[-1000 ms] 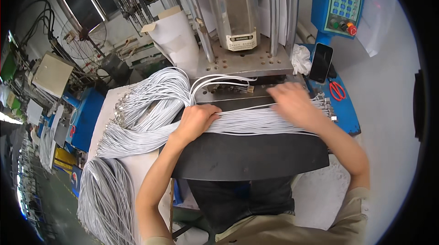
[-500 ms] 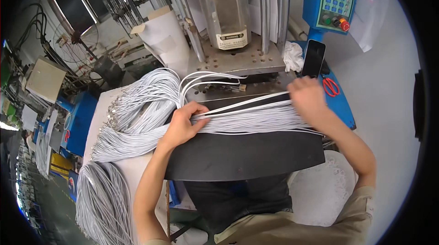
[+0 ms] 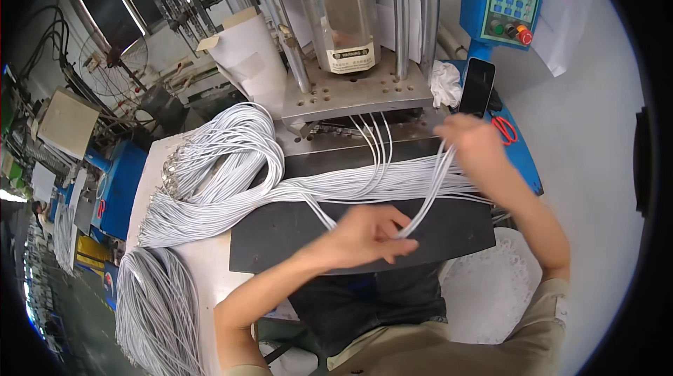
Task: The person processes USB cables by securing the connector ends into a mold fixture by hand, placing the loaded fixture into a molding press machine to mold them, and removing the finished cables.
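Several thin white cables (image 3: 429, 200) run in a loop between my two hands. My left hand (image 3: 368, 236), low over the black board (image 3: 315, 232), has its thumb and fingers closed round them. Farther right, my slightly blurred right hand (image 3: 473, 143) pinches the same strands near their ends; its fingertips are partly hidden. Behind the hands lies a wide bundle of white cables (image 3: 336, 183) across the board. Separate white strands (image 3: 381, 148) curve from this bundle up into the metal mould (image 3: 336, 129) of the press.
Coiled white cables (image 3: 231, 137) lie on the pale table at left, and a grey cable bundle (image 3: 158, 306) hangs over its near edge. The press plate (image 3: 357, 92) stands behind. At right are a control box (image 3: 512, 1), a phone (image 3: 478, 87) and red-handled scissors (image 3: 503, 130).
My left hand has moved nearer and to the right, drawing several strands off the bundle. Strands that lay looped left of the mould now run from its front down to the bundle.
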